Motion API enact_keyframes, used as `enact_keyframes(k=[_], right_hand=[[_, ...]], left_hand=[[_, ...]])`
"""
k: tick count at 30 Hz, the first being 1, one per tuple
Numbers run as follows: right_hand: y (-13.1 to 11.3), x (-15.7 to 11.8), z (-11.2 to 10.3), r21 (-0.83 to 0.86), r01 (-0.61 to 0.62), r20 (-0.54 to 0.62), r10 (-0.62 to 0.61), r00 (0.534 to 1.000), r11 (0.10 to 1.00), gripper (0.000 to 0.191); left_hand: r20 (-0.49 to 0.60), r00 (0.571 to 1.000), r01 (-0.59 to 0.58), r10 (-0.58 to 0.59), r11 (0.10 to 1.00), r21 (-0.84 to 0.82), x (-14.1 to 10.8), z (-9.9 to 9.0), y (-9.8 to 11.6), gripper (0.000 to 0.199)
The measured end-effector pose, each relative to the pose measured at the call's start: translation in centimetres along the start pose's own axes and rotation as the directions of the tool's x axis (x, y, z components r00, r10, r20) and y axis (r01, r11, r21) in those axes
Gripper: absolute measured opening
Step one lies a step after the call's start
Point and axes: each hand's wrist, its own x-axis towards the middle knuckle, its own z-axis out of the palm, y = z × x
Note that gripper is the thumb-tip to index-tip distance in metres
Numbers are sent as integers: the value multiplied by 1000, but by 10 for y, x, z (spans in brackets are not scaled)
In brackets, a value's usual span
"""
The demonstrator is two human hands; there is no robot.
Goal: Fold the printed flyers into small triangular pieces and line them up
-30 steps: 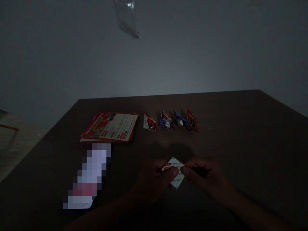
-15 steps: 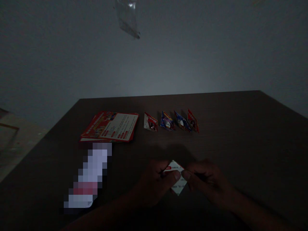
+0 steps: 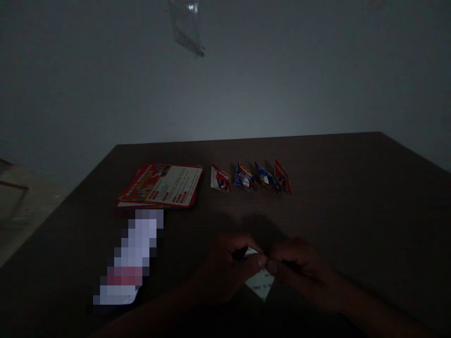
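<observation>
A small piece of folded white printed paper (image 3: pixel 261 284) is pinched between both hands near the front of the table, one corner pointing down toward me. My left hand (image 3: pixel 229 267) grips it from the left, thumb on top and index finger curled over the upper edge. From the right, my right hand (image 3: pixel 299 267) pinches it, its thumb almost touching the left thumb. The fingers cover the paper's upper part. Beyond the hands stand several folded paper pieces in a row, including a red-and-white one (image 3: pixel 221 179), a blue one (image 3: pixel 268 178) and a red one (image 3: pixel 283 177).
A stack of red printed sheets (image 3: pixel 162 185) lies at the left of the dark wooden table (image 3: pixel 334 188). In front of the stack is a bright pixelated object (image 3: pixel 130 256). A clear plastic bag (image 3: pixel 186 28) hangs on the wall behind. The light is dim.
The paper has turned from a full diamond facing me to a downward-pointing shape. My left index finger has come over its top edge, and the thumbs have drawn closer together.
</observation>
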Motion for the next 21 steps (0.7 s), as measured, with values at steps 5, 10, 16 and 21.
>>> enact_keyframes(k=[5, 10, 16, 21], right_hand=[[0, 0, 0, 2, 16, -2, -16, 1000, 1000, 33], [1, 0, 0, 18, 4, 4, -4, 1000, 1000, 33], [2, -1, 0, 39, -8, -5, 8, 1000, 999, 35], [3, -2, 0, 79, -33, 10, 32, 999, 996, 35]], left_hand=[[12, 998, 67, -65, 987, -149, 0, 1, 2, 22], [17, 994, 113, -113, 968, -225, 0, 2, 7, 26], [-5, 976, 214, -217, 965, -149, 2, 1, 1, 41], [-40, 992, 117, -117, 993, -8, 3, -2, 3, 42]])
